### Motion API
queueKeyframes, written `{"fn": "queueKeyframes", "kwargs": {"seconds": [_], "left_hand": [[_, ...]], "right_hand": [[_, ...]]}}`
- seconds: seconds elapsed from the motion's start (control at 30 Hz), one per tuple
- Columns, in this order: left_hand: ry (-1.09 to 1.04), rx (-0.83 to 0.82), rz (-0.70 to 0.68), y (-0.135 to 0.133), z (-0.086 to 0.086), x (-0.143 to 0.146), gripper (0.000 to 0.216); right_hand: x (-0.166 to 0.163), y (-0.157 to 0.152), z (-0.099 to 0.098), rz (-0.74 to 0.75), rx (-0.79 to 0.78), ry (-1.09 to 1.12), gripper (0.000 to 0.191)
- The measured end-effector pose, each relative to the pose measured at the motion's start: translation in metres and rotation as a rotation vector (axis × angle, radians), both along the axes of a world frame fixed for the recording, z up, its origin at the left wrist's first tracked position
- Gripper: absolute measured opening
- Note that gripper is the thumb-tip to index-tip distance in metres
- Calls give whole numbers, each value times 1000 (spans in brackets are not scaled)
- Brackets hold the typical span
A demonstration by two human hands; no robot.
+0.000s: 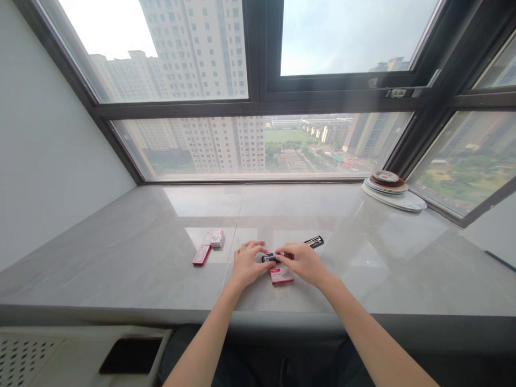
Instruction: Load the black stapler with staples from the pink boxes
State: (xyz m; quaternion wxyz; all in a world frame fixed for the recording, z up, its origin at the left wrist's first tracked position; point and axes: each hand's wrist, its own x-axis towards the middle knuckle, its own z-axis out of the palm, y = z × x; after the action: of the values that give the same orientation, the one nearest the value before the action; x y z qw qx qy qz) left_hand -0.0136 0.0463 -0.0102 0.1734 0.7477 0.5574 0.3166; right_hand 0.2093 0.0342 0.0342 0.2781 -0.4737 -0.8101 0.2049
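Observation:
My left hand (pixel 248 263) and my right hand (pixel 303 262) meet over the grey stone sill (pixel 161 252), fingers curled round a small black object (pixel 269 258) held between them; I cannot make out what it is. A small red and white box (pixel 281 276) lies on the sill just under my hands. A black stick-shaped item (pixel 314 242) lies just beyond my right hand. To the left lie a flat red box (pixel 202 255) and another small red and white box (pixel 215 238).
A stack of plates (pixel 390 189) sits at the sill's far right by the window. A large window (pixel 258 86) runs along the back. A white wall (pixel 44 134) closes the left side. A perforated white unit (pixel 60 355) is below left.

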Motion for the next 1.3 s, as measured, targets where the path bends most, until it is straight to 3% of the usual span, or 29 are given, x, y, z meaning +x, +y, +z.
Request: {"fn": "queueKeyframes", "kwargs": {"seconds": [0.17,0.4,0.67,0.9,1.0,1.1,1.3], "left_hand": [[29,-1,-12,0,-3,-2,28],[40,0,-6,1,-4,-3,30],[35,0,-12,0,-2,-2,28],[32,9,-12,0,-1,-1,26],[29,11,-10,-1,-1,-1,28],[29,7,-6,-1,-1,-1,29],[29,2,-6,-1,0,0,28]], "right_hand": [[-1,25,-4,72,-15,-52,24],[-6,24,-5,121,-16,-64,25],[2,8,-2,-119,-24,-29,27],[-9,-3,-6,-82,-18,-10,22],[-4,-3,-8,-198,-15,-2,24],[-2,-4,-10,-236,-75,4,26],[-11,-18,-15,-76,-326,240,36]]}}
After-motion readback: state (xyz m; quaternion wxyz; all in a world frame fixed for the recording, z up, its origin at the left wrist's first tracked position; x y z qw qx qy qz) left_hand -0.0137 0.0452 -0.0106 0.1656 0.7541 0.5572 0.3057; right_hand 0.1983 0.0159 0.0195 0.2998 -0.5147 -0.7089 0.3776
